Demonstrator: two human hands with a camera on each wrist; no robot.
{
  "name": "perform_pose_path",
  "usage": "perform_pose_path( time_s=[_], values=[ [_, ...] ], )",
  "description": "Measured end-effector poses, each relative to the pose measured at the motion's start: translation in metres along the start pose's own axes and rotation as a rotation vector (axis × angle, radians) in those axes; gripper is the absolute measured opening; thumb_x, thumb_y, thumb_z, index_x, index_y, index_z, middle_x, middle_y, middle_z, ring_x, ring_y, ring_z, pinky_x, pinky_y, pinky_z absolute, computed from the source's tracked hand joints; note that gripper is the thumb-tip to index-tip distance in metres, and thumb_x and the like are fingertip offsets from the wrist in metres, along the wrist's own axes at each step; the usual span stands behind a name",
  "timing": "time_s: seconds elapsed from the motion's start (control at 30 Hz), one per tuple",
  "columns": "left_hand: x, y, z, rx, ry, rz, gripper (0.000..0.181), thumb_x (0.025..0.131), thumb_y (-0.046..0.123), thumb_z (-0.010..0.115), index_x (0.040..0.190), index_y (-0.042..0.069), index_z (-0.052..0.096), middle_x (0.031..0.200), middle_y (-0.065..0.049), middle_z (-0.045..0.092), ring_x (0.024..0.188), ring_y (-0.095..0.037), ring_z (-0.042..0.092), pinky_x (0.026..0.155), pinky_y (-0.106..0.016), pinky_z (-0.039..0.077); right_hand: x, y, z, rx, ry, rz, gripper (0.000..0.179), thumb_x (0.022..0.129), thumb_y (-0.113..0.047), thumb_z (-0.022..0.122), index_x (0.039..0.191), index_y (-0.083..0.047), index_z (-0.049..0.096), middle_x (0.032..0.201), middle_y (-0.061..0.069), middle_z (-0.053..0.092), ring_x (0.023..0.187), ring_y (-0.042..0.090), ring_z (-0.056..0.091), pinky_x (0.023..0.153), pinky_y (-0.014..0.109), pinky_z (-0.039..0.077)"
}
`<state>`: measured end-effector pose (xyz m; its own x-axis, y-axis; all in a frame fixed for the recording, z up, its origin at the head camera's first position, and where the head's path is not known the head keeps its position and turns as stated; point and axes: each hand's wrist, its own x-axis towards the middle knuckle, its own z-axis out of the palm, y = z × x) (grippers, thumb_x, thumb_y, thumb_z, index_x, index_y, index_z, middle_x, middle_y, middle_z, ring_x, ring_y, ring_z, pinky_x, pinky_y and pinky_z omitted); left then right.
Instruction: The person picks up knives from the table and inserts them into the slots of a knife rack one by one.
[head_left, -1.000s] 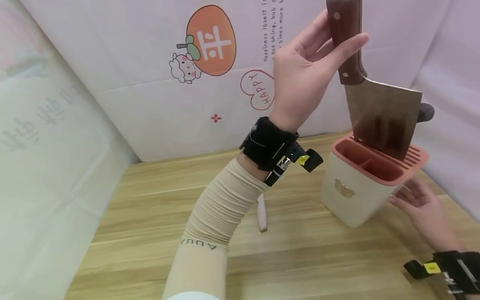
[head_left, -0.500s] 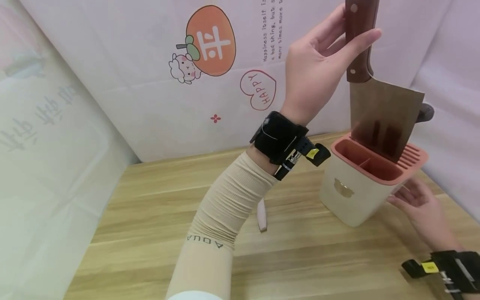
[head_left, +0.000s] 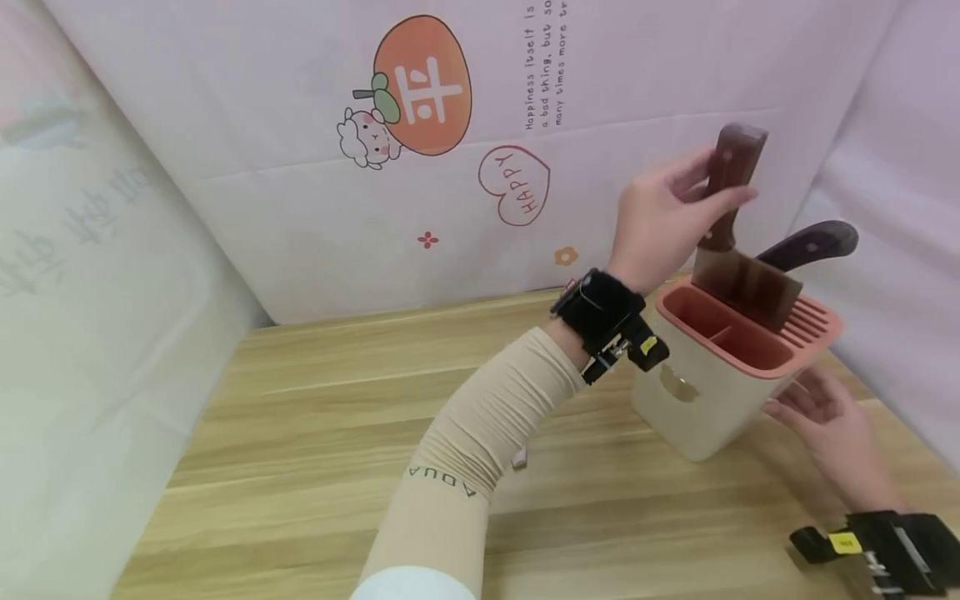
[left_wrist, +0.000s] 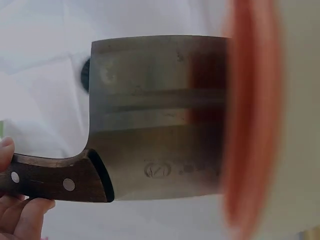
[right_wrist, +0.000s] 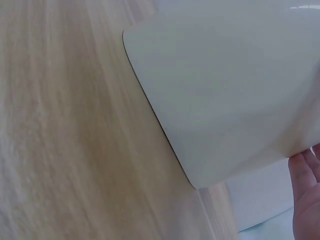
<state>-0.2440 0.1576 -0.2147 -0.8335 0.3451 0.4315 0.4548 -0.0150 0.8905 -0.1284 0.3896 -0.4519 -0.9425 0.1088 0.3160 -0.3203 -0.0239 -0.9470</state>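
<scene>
My left hand grips the brown wooden handle of a cleaver, held upright above the knife holder. The holder is cream with a coral slotted top. The cleaver's broad blade drops into a slot at the top, its lower part hidden inside. At the holder's right side, my right hand rests its fingers against the wall, just under the rim. Those fingers touch the smooth cream side in the right wrist view. Behind the cleaver, a second knife with a dark curved handle leans out of the holder.
The holder stands on a wood-grain table near its back right. A small pale pink handle end lies on the table, mostly hidden under my left forearm. A white printed cloth rises behind and along both sides.
My left hand has moved down and slightly right with the cleaver, whose blade has sunk deeper into the holder. The dark-handled knife shows more now. My right hand stays at the holder's side.
</scene>
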Motion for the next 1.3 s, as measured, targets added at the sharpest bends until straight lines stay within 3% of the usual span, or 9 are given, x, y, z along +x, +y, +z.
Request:
perform_pose_path(
  time_s=[0.17, 0.3, 0.43, 0.57, 0.67, 0.83, 1.1, 1.3],
  values=[
    [-0.013, -0.036, 0.009, -0.018, -0.001, -0.007, 0.046, 0.083, 0.009, 0.077, 0.127, 0.011, 0.063, 0.116, -0.001, 0.068, 0.088, 0.005, 0.062, 0.069, -0.010, 0.053, -0.002, 0.000, 0.006, 0.016, -0.011, -0.024, 0.067, 0.089, 0.019, 0.053, 0.148, -0.007, 0.033, 0.133, -0.004, 0.052, 0.115, -0.001, 0.053, 0.084, 0.012, 0.050],
    [-0.019, -0.050, 0.015, 0.036, -0.018, 0.041, 0.044, 0.081, 0.011, 0.079, 0.123, 0.011, 0.065, 0.110, 0.000, 0.070, 0.085, 0.010, 0.060, 0.070, -0.008, 0.051, -0.003, -0.001, 0.008, 0.045, -0.021, -0.051, 0.065, 0.089, 0.019, 0.053, 0.147, -0.004, 0.033, 0.134, -0.002, 0.052, 0.116, 0.002, 0.053, 0.085, 0.013, 0.050],
    [-0.021, -0.051, 0.021, 0.088, -0.019, 0.073, 0.046, 0.081, 0.016, 0.079, 0.124, 0.013, 0.064, 0.110, 0.002, 0.070, 0.085, 0.013, 0.059, 0.072, -0.005, 0.049, -0.005, -0.002, 0.004, 0.090, -0.037, -0.081, 0.066, 0.088, 0.024, 0.049, 0.147, -0.001, 0.032, 0.135, 0.002, 0.052, 0.118, 0.005, 0.053, 0.086, 0.016, 0.051],
    [-0.021, -0.052, 0.022, 0.113, -0.018, 0.072, 0.049, 0.082, 0.018, 0.079, 0.128, 0.014, 0.062, 0.112, 0.002, 0.070, 0.087, 0.013, 0.058, 0.073, -0.004, 0.048, -0.004, -0.003, 0.000, 0.053, -0.023, -0.058, 0.066, 0.088, 0.021, 0.053, 0.147, -0.003, 0.033, 0.134, -0.001, 0.052, 0.116, 0.002, 0.053, 0.085, 0.014, 0.050],
    [-0.021, -0.053, 0.018, 0.122, -0.012, 0.064, 0.050, 0.084, 0.019, 0.078, 0.130, 0.015, 0.061, 0.114, 0.002, 0.069, 0.089, 0.013, 0.058, 0.075, -0.004, 0.047, 0.001, -0.004, 0.002, -0.011, -0.021, -0.029, 0.066, 0.090, 0.016, 0.055, 0.148, -0.006, 0.033, 0.134, -0.004, 0.052, 0.116, 0.000, 0.052, 0.085, 0.012, 0.049],
    [-0.019, -0.057, 0.009, 0.131, -0.005, 0.050, 0.048, 0.085, 0.020, 0.077, 0.129, 0.015, 0.061, 0.112, 0.002, 0.069, 0.090, 0.012, 0.058, 0.076, -0.005, 0.047, 0.010, -0.002, 0.009, -0.009, -0.056, -0.034, 0.066, 0.091, 0.015, 0.054, 0.149, -0.006, 0.031, 0.135, -0.004, 0.051, 0.116, 0.002, 0.052, 0.085, 0.014, 0.050],
    [-0.023, -0.063, 0.003, 0.078, -0.063, 0.080, 0.040, 0.091, 0.014, 0.070, 0.129, 0.010, 0.060, 0.123, 0.000, 0.065, 0.099, 0.010, 0.057, 0.081, -0.006, 0.047, 0.007, 0.003, 0.007, 0.025, -0.045, -0.045, 0.063, 0.091, 0.016, 0.053, 0.148, -0.004, 0.032, 0.134, -0.002, 0.051, 0.116, 0.002, 0.053, 0.084, 0.015, 0.051],
    [-0.032, -0.071, -0.016, 0.083, -0.117, 0.133, 0.036, 0.098, 0.017, 0.061, 0.133, 0.008, 0.057, 0.129, -0.003, 0.061, 0.105, 0.007, 0.055, 0.088, -0.008, 0.046, 0.004, 0.004, 0.002, 0.039, -0.031, -0.048, 0.062, 0.091, 0.017, 0.051, 0.147, -0.003, 0.034, 0.134, -0.001, 0.051, 0.115, 0.002, 0.053, 0.084, 0.016, 0.051]
  ],
)
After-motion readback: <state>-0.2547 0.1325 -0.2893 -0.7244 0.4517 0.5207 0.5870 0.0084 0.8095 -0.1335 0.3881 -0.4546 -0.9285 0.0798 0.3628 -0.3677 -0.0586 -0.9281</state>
